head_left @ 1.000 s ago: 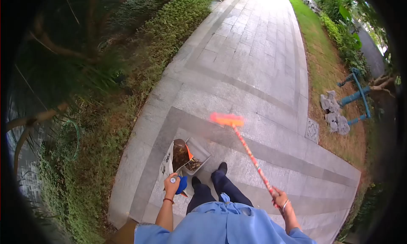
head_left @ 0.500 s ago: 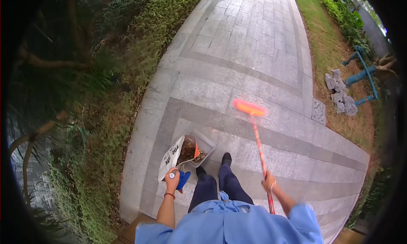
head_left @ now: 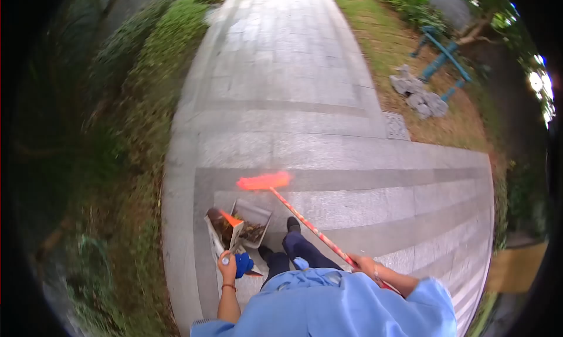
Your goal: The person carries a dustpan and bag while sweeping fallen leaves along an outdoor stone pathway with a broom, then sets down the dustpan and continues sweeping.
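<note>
On the right hand (head_left: 365, 265), the fingers wrap around the patterned stick of a broom (head_left: 311, 224) — its blurred pink-orange head well ahead of them, over the paving (head_left: 346, 211). The left hand's (head_left: 227, 269) fingers curl around a round-ended handle (head_left: 226, 260), beside something blue (head_left: 243, 265) — a grey pan (head_left: 265, 224) of debris (head_left: 251, 231) lies just beyond.
</note>
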Demonstrator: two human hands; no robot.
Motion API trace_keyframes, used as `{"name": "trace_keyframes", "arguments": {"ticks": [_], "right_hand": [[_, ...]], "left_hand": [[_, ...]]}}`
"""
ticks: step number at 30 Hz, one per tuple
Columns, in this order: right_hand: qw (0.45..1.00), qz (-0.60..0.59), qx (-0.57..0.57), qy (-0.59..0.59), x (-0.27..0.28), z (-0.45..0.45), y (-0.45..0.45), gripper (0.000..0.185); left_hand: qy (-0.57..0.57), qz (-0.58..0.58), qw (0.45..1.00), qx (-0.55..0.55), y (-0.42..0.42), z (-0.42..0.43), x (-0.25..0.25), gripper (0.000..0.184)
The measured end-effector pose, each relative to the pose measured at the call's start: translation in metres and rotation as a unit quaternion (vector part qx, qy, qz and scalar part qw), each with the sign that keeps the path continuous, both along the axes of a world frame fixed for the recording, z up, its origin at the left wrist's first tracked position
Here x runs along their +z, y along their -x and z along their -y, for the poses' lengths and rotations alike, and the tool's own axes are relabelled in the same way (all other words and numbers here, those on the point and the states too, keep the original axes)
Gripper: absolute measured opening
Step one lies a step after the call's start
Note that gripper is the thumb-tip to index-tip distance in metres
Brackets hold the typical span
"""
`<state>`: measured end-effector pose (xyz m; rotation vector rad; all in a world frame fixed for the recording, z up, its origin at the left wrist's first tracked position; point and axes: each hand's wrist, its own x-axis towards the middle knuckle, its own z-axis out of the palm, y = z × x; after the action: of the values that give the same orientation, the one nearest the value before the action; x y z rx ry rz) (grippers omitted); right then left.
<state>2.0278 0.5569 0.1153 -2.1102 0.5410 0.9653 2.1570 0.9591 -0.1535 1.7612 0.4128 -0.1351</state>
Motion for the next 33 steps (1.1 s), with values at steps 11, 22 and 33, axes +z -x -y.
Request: {"name": "trace_keyframes", "arguments": {"ticks": [11, 22, 33], "right_hand": [[0.996, -0.017, 0.091, -0.013, -0.113, 0.001, 0.023, 0.052], [0.996, -0.013, 0.089, 0.018, -0.074, 0.085, -0.099, 0.051], [0.979, 0.114, -0.166, 0.032, -0.113, 0.218, -0.286, 0.047]], "left_hand": [[-0.006, -0.027, 0.999, 0.045, -0.004, 0.001, 0.007, 0.013], [-0.011, -0.069, 0.973, 0.221, -0.082, 0.024, 0.070, 0.016], [-0.089, -0.153, 0.969, 0.170, -0.228, 0.142, 0.192, 0.048]]}}
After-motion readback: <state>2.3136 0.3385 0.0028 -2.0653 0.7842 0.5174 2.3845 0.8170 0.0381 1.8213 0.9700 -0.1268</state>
